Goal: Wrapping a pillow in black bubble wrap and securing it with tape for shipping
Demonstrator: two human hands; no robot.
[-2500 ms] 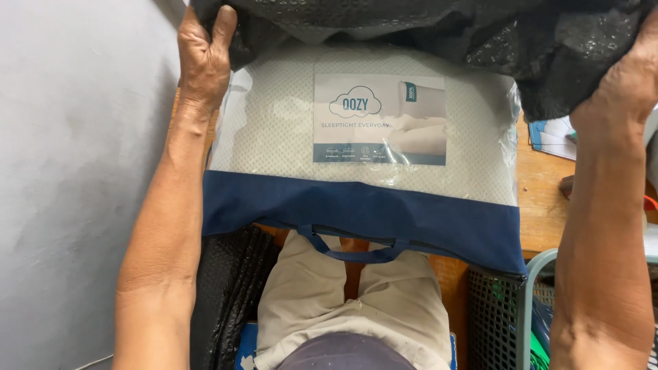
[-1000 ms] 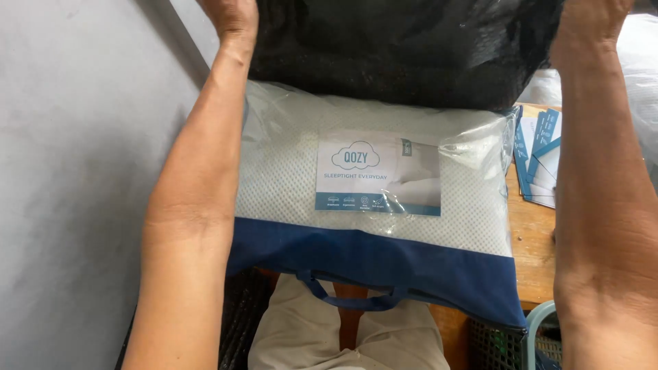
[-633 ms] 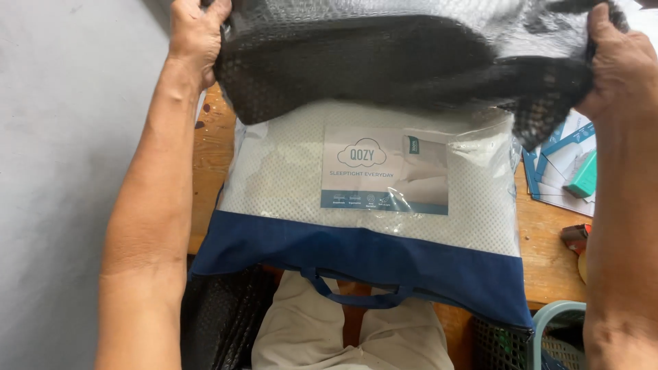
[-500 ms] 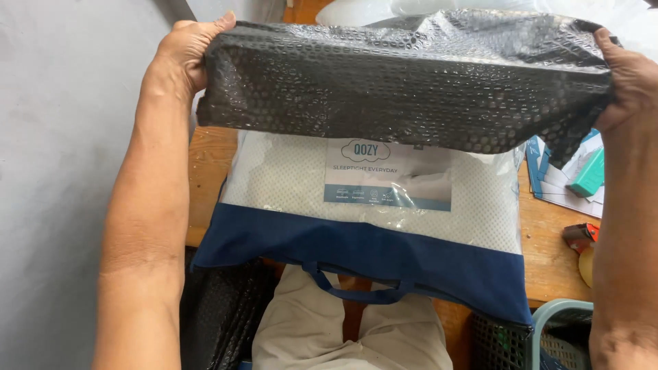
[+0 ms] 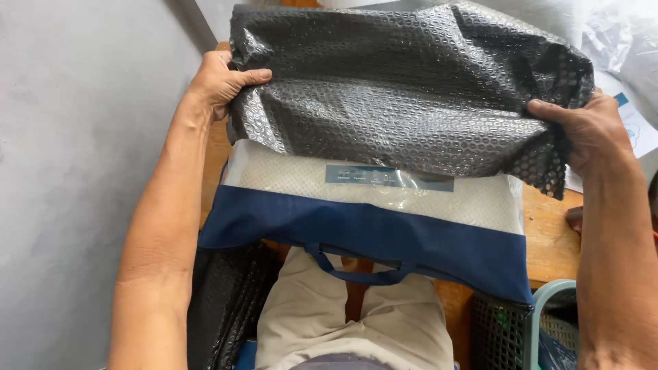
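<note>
- my left hand point(image 5: 218, 83) grips the left edge of the black bubble wrap point(image 5: 404, 89), thumb on top, fingers curled under the sheet and out of sight.
- my right hand point(image 5: 589, 133) pinches the right edge of the same sheet, thumb lying along the top, fingers tucked beneath.
- the bubble wrap is stretched between both hands and drapes over the far part of the pillow pack point(image 5: 373, 216), covering most of its clear front.
- the pillow pack lies flat on the wooden table point(image 5: 545, 226), its near side hanging over the table's near edge above my lap; white mesh fabric and a strip of the printed label point(image 5: 387, 177) show just below the wrap.
- a navy band point(image 5: 363, 236) runs along the near side of the pack, with a navy carry handle point(image 5: 360, 270) dangling from it over my beige trousers point(image 5: 343, 322).
- more black bubble wrap point(image 5: 223, 301) hangs beside my left knee, below the table edge.
- a dark plastic basket point(image 5: 500, 332) and a pale green rim point(image 5: 548, 301) sit low at my right.
- papers point(image 5: 634, 116) lie at the table's far right corner, partly behind my right hand.
- grey wall point(image 5: 75, 171) fills the left.
</note>
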